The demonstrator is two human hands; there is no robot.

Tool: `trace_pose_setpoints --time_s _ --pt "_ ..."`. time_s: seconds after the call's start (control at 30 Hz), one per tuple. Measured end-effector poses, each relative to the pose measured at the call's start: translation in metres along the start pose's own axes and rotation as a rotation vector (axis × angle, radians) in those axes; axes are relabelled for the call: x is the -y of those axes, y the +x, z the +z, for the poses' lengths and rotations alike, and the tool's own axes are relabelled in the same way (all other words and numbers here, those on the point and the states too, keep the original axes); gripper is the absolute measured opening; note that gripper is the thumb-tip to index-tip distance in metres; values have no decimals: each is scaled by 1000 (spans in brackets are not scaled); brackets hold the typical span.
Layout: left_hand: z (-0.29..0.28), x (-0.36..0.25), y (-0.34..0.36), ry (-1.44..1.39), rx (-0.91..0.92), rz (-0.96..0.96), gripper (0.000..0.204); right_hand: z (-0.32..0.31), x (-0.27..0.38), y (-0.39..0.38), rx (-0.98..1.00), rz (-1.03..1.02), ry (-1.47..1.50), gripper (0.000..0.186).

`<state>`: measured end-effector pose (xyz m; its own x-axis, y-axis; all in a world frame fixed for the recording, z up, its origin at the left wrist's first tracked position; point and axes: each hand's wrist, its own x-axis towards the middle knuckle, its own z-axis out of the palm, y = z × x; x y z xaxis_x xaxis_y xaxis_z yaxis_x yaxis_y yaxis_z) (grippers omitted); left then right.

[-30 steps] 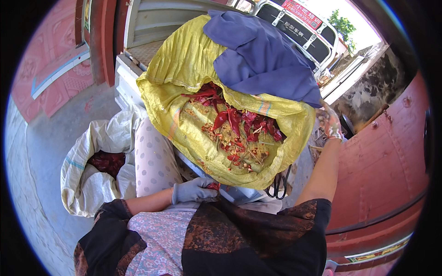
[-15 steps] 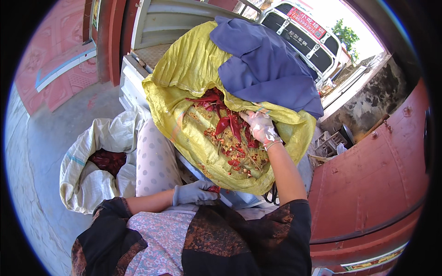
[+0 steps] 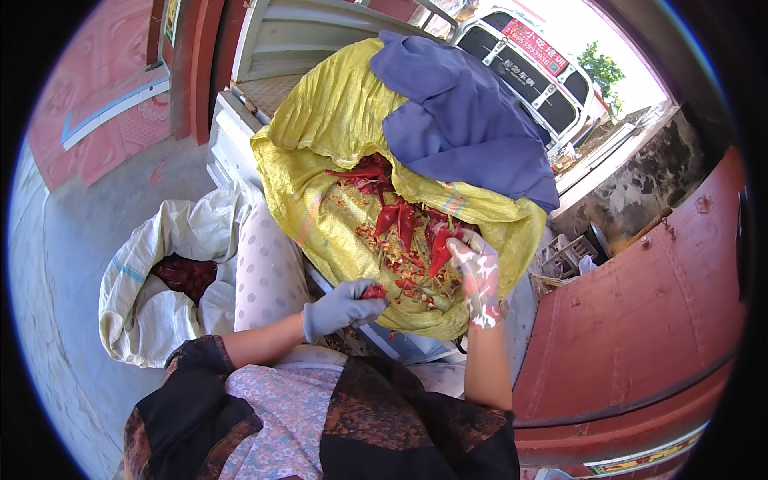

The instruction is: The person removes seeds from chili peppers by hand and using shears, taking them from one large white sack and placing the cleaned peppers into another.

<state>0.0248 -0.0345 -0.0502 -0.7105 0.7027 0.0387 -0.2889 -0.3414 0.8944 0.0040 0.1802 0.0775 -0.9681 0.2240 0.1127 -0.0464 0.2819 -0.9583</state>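
Observation:
My right hand (image 3: 478,272), in a thin pale patterned glove, pinches a dried red chili pepper (image 3: 440,253) that hangs above the mouth of a yellow woven sack (image 3: 292,172). In that sack lie more whole red chilies (image 3: 387,218) with stems, broken bits and yellowish seeds. My left hand (image 3: 340,310), in a grey glove, is closed round a piece of red chili (image 3: 374,292) near the sack's front edge. A white woven sack (image 3: 132,308) with rolled-down sides stands at my left, dark red chilies (image 3: 186,277) inside it.
Blue cloth (image 3: 472,136) drapes over the back of the yellow sack, which rests on a metal cart bed (image 3: 228,132). Beyond stands a white vehicle (image 3: 524,68). At right are a red metal door (image 3: 632,320) and a crate (image 3: 566,258) by a stained wall.
My right hand has drawn back from deep in the yellow sack and now holds up a chili. My left hand has risen slightly toward the sack, still with its red chili piece.

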Motion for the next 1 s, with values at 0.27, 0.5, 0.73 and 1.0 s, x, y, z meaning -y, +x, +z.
trace_pose_setpoints --time_s 0.27,0.5,0.73,1.0 --pt "24 -63 18 -95 2 243 24 57 -30 -62 194 -2 267 44" --pt "17 -38 23 387 -225 299 17 45 -15 -65 114 -472 -278 42" --pt "20 -45 22 622 -287 388 16 62 5 -75 -150 -690 -540 29" --pt "27 -36 26 277 -262 581 21 73 -8 -72 -184 -723 -439 13"
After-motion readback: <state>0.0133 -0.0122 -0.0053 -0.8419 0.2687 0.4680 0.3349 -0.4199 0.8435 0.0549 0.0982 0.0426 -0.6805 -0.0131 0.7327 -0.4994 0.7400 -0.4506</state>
